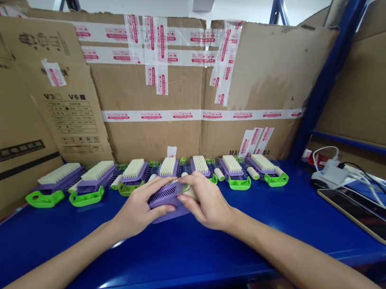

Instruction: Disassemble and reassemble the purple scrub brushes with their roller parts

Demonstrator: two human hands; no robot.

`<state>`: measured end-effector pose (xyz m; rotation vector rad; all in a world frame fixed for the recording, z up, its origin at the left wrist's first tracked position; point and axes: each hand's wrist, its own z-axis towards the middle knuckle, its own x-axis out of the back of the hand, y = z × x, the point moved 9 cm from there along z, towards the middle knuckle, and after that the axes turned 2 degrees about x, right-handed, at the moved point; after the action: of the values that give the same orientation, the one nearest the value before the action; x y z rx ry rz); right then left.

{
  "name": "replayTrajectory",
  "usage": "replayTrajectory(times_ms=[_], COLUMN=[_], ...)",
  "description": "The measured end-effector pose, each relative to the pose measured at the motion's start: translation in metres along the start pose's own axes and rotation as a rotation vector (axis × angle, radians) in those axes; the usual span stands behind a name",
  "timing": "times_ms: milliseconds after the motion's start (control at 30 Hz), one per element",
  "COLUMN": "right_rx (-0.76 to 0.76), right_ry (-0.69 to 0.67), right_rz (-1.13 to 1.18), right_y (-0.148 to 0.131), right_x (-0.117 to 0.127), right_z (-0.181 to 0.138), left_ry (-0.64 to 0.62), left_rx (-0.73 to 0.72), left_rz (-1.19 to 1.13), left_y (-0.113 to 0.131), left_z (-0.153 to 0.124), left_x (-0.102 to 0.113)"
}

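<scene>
My left hand (139, 206) and my right hand (206, 201) are both closed on one purple brush body (167, 197), held just above the blue shelf (199, 255) near its middle. The left hand grips its left end from below. My right hand's fingers press on its right end, where a cream part shows between them. Behind the hands a row of several finished purple brushes (97, 176) with cream bristles and green handles lies along the cardboard wall.
Taped cardboard sheets (171, 93) wall off the back and left. On the right lie a phone (363, 214) and a white charger with cables (334, 174). A blue rack post (326, 82) rises at the right rear.
</scene>
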<state>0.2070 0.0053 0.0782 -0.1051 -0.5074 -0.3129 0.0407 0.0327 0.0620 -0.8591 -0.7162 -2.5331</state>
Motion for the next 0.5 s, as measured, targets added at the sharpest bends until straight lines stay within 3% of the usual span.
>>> replayTrajectory(times_ms=[500], right_rx=[-0.195], right_ry=[-0.008], right_rz=[0.023], right_y=[0.015], right_x=[-0.003], right_z=[-0.004], left_ry=[-0.028], left_rx=[0.315], left_rz=[-0.214], left_y=[-0.026], left_z=[-0.002], left_x=[-0.014])
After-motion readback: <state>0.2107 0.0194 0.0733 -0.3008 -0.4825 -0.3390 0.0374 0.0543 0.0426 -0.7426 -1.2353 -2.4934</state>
